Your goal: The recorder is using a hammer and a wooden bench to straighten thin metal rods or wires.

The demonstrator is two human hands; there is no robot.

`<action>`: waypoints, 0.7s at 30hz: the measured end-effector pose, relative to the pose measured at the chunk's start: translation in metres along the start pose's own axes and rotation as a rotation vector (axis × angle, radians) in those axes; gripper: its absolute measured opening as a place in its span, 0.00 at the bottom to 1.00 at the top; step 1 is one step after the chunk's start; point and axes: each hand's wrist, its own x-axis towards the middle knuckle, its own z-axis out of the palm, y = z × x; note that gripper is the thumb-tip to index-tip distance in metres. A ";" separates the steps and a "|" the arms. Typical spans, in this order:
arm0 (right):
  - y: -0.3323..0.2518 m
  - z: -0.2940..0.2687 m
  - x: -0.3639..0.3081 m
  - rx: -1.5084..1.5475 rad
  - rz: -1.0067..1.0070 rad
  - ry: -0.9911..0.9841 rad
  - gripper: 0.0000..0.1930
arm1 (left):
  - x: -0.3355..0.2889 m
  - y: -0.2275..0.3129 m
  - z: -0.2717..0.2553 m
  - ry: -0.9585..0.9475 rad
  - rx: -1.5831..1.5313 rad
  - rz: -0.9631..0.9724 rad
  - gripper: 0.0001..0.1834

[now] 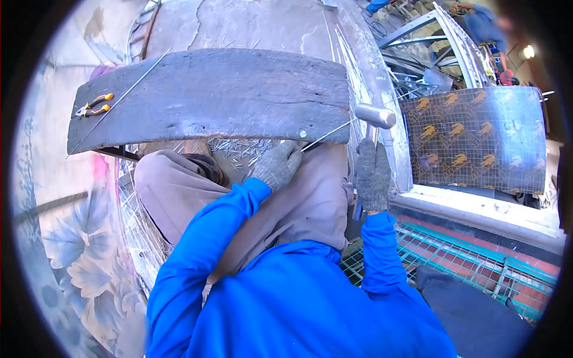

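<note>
My left hand (279, 166), in a grey knitted glove, is closed at the near edge of a worn dark wooden plank (221, 95). From it a thin metal rod (328, 133) slants up to the right, over the plank's right corner and past the hammer head. My right hand (372, 176), gloved the same way, grips a hammer (375, 116) just right of the plank, its metal head raised and overlapping the rod in view. Pliers with orange and black handles (95, 105) lie on the plank's left end, beside another thin rod (125, 94).
Many short metal pieces (239, 152) are scattered on the floor below the plank. Long thin rods (358, 77) lie to its right. Farther right are a patterned brown board (477, 137), a metal frame (441, 36) and a green wire grid (459, 256). Another person (486, 30) is at the far right.
</note>
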 end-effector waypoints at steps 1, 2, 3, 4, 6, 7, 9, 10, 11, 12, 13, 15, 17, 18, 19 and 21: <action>0.008 0.006 -0.002 -0.207 -0.188 0.110 0.17 | 0.002 0.003 0.000 -0.013 0.006 0.003 0.13; 0.016 0.013 -0.003 -0.415 -0.377 0.219 0.16 | 0.002 0.004 0.000 -0.015 0.003 0.005 0.13; 0.027 0.021 -0.007 -0.421 -0.376 0.223 0.16 | 0.004 0.003 0.001 -0.031 -0.012 -0.006 0.12; 0.035 0.029 -0.010 -0.371 -0.326 0.097 0.17 | 0.007 0.002 0.003 -0.043 -0.027 -0.017 0.12; 0.038 0.031 -0.006 -0.313 -0.286 -0.029 0.18 | 0.006 -0.005 0.009 -0.019 -0.024 -0.014 0.13; 0.024 0.019 -0.002 -0.344 -0.392 0.023 0.20 | 0.002 -0.008 0.009 0.001 -0.023 -0.023 0.13; -0.004 -0.004 0.001 -0.374 -0.499 0.075 0.21 | 0.001 -0.012 0.008 0.019 -0.013 -0.025 0.13; -0.022 -0.010 -0.002 -0.088 -0.167 0.007 0.21 | 0.000 -0.012 0.007 0.031 -0.002 -0.026 0.13; -0.031 -0.011 -0.005 0.197 0.166 -0.062 0.21 | 0.000 -0.012 0.006 0.036 -0.003 -0.033 0.13; -0.014 0.001 -0.011 0.187 0.177 -0.053 0.21 | 0.004 -0.003 0.006 0.002 -0.019 -0.026 0.13; 0.016 0.026 -0.019 0.131 0.063 0.131 0.24 | 0.008 0.005 0.007 -0.032 -0.033 -0.015 0.13; 0.031 0.044 -0.019 0.084 -0.064 0.305 0.33 | 0.008 0.000 0.008 -0.022 -0.005 -0.008 0.13; 0.027 0.044 -0.014 -0.017 -0.091 0.028 0.23 | 0.005 -0.007 0.003 0.001 0.029 -0.008 0.13; 0.032 0.043 -0.014 -0.019 -0.091 0.031 0.23 | 0.004 -0.005 0.003 -0.016 0.026 -0.027 0.13; 0.038 0.042 -0.014 -0.072 -0.088 -0.032 0.22 | 0.003 -0.003 0.003 -0.032 0.024 -0.046 0.13; 0.049 0.047 -0.019 -0.127 -0.089 -0.092 0.22 | -0.002 -0.001 -0.002 -0.055 -0.022 -0.028 0.13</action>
